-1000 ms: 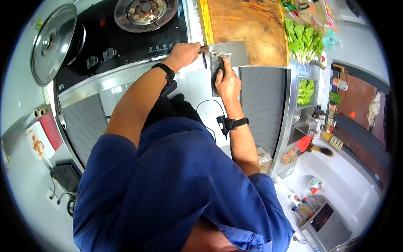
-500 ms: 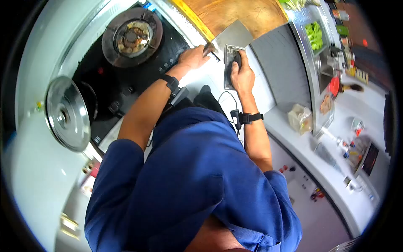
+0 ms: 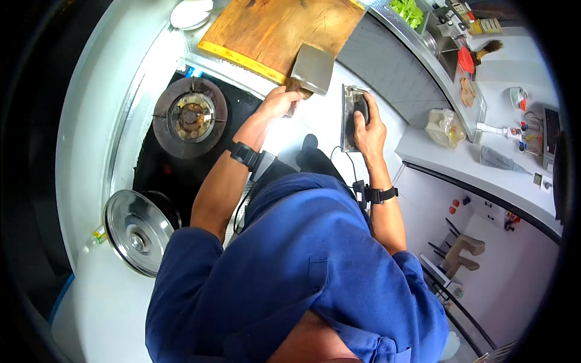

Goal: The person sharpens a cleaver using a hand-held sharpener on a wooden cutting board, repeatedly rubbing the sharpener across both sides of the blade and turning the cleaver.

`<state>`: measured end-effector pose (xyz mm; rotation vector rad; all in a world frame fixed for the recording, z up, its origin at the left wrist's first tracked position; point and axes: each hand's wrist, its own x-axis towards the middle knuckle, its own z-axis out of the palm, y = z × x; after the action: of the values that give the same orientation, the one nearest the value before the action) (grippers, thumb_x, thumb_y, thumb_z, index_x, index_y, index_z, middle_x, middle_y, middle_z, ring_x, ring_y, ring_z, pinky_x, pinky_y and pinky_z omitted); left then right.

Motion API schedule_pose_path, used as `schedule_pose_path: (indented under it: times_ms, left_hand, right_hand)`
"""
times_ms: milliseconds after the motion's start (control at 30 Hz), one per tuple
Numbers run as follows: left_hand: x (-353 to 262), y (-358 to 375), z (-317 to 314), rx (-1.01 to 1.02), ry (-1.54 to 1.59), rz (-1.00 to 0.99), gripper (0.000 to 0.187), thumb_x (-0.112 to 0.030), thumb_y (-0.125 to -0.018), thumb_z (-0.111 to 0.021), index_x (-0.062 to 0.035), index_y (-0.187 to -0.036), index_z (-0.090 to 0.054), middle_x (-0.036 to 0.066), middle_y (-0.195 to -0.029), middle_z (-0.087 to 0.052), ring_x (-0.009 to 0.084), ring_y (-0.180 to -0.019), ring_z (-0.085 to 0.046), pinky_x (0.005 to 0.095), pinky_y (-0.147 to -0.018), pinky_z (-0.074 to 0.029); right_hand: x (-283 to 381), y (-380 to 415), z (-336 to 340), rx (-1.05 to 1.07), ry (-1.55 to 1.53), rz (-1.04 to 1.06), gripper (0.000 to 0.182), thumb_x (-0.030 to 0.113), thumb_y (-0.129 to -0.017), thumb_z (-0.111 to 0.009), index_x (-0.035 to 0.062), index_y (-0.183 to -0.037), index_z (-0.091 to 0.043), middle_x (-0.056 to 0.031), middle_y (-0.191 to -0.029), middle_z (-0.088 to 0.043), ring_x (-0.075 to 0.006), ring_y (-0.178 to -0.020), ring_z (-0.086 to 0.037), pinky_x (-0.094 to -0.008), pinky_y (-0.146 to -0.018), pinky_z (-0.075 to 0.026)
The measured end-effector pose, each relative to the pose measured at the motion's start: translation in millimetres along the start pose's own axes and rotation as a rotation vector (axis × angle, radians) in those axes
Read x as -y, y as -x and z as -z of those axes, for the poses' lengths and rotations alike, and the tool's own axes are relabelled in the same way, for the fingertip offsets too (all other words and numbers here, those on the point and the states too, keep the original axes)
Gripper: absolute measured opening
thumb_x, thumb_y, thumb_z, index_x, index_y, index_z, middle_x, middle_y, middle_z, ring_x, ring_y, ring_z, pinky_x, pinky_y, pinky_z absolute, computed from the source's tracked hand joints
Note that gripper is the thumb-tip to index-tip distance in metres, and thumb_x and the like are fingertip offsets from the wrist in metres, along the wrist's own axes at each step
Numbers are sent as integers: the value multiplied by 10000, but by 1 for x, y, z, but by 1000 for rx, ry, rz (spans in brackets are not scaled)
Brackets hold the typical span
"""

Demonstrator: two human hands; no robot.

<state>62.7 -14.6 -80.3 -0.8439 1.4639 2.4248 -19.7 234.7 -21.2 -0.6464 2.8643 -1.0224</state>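
My left hand [image 3: 279,103] is closed round the handle of a cleaver [image 3: 313,68], whose broad grey blade points up and overlaps the near right corner of a wooden cutting board [image 3: 278,30]. To the right, my right hand [image 3: 370,130] grips a dark slicer-like metal tool [image 3: 351,118], its thumb and fingers on the black part. The tool is held upright above the floor, apart from the cleaver.
A gas burner [image 3: 190,117] sits on the black stove top at left, with a glass lid [image 3: 138,233] below it. On the right are a counter, leafy greens [image 3: 408,12], a red bowl [image 3: 465,60], a brush [image 3: 488,51] and a plastic bag [image 3: 446,128].
The view has shifted, so more of the cutting board shows. The cleaver blade has turned more upright and lies over the board's edge. Both hands keep their holds.
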Motion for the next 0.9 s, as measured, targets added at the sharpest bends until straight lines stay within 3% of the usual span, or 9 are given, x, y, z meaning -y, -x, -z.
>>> schedule_pose_path:
  times_ms: [133,200,333,400,567,733,867,900]
  left_hand:
    - [-23,7,-6,40,187,-14,129,-166,-983,-625,-60,-913,-645,8,-748,-607,117,-617,-560,254,-557,-452]
    - [-27,3,-13,208,605,56,147,-191,-1000,-623,-51,-955,-635,-11,-708,-571,117,-560,-517,244,-508,-423]
    - [-10,-25,-27,422,980,148,179,-227,-1023,-603,-52,-988,-614,-44,-674,-527,86,-535,-471,249,-490,-388]
    - [0,-37,-34,296,898,131,181,-239,-1025,-599,-68,-966,-600,-55,-664,-499,80,-535,-449,245,-496,-373]
    - [11,-26,-50,310,871,-19,149,-224,-1014,-599,-77,-991,-606,-57,-675,-477,84,-555,-438,253,-512,-375]
    - [16,-28,-55,209,968,11,151,-225,-1019,-587,-79,-981,-603,-55,-672,-473,88,-551,-427,251,-513,-360]
    - [14,-15,-65,146,779,-45,118,-198,-994,-627,-103,-945,-576,-44,-687,-503,97,-556,-461,270,-514,-396]
    - [5,-8,-75,-26,584,-110,115,-189,-989,-634,-103,-950,-569,-30,-701,-527,108,-566,-489,279,-522,-418]
  right_hand:
    - [-18,-10,5,-30,-23,37,530,238,-957,-603,215,-1478,-510,-255,-1123,-727,-421,-1018,-722,-460,-898,-563]
    - [-26,-18,8,-31,-55,29,531,240,-958,-603,213,-1480,-509,-254,-1101,-732,-418,-996,-728,-459,-886,-568]
    - [-48,-37,12,-41,-65,90,529,246,-959,-605,220,-1479,-511,-241,-1065,-742,-411,-961,-736,-459,-859,-574]
    - [-55,-49,20,-6,-92,57,530,248,-960,-606,222,-1480,-509,-240,-1063,-742,-414,-963,-735,-461,-860,-574]
    - [-80,-78,29,9,-143,71,536,240,-963,-608,226,-1487,-499,-239,-1063,-742,-420,-970,-732,-465,-865,-572]
    - [-95,-99,28,30,-179,105,537,222,-958,-616,251,-1481,-500,-230,-1054,-744,-408,-970,-733,-455,-866,-568]
    - [-98,-113,32,68,-212,98,535,233,-952,-618,252,-1475,-509,-222,-1038,-744,-403,-934,-733,-448,-839,-564]
    - [-98,-117,31,47,-225,118,534,237,-951,-618,255,-1473,-512,-220,-1033,-744,-401,-920,-733,-446,-831,-563]
